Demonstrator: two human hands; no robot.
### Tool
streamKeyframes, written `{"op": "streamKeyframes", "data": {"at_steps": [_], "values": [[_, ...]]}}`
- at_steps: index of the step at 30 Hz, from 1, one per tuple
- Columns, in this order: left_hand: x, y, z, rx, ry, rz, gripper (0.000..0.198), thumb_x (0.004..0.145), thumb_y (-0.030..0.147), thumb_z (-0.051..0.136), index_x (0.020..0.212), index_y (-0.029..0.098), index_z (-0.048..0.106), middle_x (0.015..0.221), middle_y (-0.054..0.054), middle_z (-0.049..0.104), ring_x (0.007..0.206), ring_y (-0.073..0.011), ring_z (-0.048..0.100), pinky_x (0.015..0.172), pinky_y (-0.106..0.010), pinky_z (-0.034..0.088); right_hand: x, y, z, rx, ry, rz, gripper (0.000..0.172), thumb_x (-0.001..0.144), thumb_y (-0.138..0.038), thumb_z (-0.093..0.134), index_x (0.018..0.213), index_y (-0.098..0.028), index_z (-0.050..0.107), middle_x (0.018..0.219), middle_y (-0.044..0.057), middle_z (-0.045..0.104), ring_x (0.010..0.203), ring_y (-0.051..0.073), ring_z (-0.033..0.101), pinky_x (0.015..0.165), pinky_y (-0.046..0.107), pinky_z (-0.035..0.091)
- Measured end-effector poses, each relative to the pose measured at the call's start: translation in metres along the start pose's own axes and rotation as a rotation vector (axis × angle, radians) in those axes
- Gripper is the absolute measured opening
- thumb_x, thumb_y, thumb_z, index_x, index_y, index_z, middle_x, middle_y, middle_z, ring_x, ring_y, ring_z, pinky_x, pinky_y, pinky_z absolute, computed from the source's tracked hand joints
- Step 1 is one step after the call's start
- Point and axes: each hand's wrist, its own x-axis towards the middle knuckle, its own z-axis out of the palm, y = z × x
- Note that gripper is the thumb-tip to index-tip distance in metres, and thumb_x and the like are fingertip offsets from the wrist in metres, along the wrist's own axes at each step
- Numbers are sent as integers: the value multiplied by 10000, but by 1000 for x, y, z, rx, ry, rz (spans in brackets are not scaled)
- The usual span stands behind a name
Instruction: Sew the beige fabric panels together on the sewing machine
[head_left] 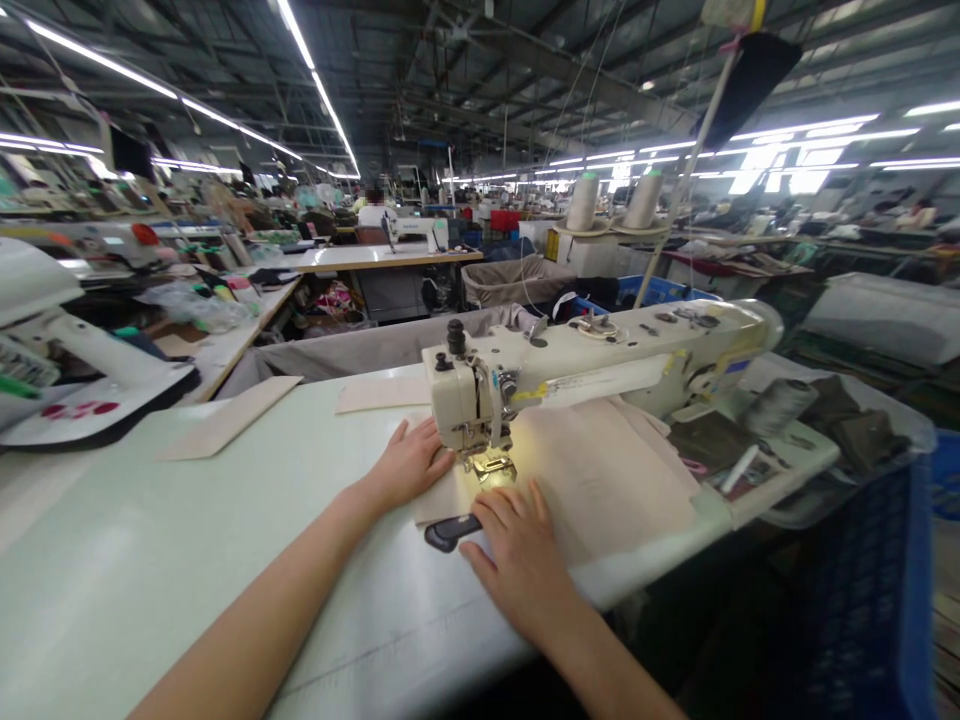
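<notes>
At the far left of the frame, a white machine body point(34, 285) stands partly cut off by the edge, above a base with red spots point(79, 410). To its right, a pale tabletop point(187, 560) fills the lower left and centre; on it lies a loose beige strip point(232, 418), set obliquely, and farther back a second beige piece point(382, 393). Left of centre, the left hand point(409, 465) lies palm down just beside the sewing head, its fingers extended and slightly parted, open and flat rather than gripping. At the centre stands the sewing machine point(457, 400), its lamp lighting the metal needle plate point(495, 470). In front of the plate, a dark implement point(444, 535) lies beside the thumb of the right hand point(517, 560). This hand, of the two hands, is the nearer to the viewer; it is open, palm down, fingers gently bent over the near part of the beige cloth point(615, 490), thumb spread apart. The cloth lies flat around the needle area and extends rightward beneath the machine arm. Behind, at upper right of centre, stand two thread cones point(583, 203). At right lies a grey spool point(780, 408); at lower right stands a blue crate point(911, 590).
</notes>
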Motion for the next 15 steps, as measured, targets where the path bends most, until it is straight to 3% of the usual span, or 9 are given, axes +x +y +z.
{"op": "streamKeyframes", "data": {"at_steps": [5, 8, 11, 13, 15], "values": [[4, 0, -4, 37, -8, -13, 306, 1007, 319, 433, 1183, 237, 670, 1309, -93, 665, 1294, -288, 531, 1142, -563, 317, 6, 1, -2, -14, -11, -15, 217, 955, -320, 674, 1134, -216, 608, 1176, 61, 679, 1180, 267, 554, 1193, 597, 203], [1, 13, -10, 97, 31, -48, 282, 997, 284, 452, 1110, 195, 695, 1213, -137, 689, 1225, -325, 572, 1112, -608, 343, 9, 1, -4, -39, -28, -23, 190, 957, -324, 672, 1099, -209, 621, 1159, 59, 680, 1164, 261, 558, 1191, 595, 219], [-17, 37, -12, 111, 46, -29, 247, 981, 210, 466, 998, 163, 707, 1061, -138, 711, 1067, -288, 643, 1010, -484, 487, 8, 1, -7, -70, -40, -37, 200, 969, -331, 655, 1121, -205, 624, 1160, 60, 682, 1171, 258, 559, 1197, 594, 222], [-35, 52, -9, 40, 41, 61, 246, 982, 181, 460, 1006, 176, 704, 1075, -113, 711, 1024, -243, 662, 939, -384, 545, 6, 1, -8, -82, -46, -43, 235, 985, -324, 628, 1188, -207, 609, 1189, 64, 679, 1190, 256, 556, 1199, 594, 227], [-54, 61, -4, -27, 67, 157, 260, 996, 192, 446, 1055, 181, 700, 1140, -108, 710, 1060, -234, 667, 944, -364, 563, 3, 0, -8, -88, -54, -45, 264, 1001, -310, 600, 1246, -211, 589, 1222, 66, 674, 1209, 254, 552, 1201, 598, 230]]}}
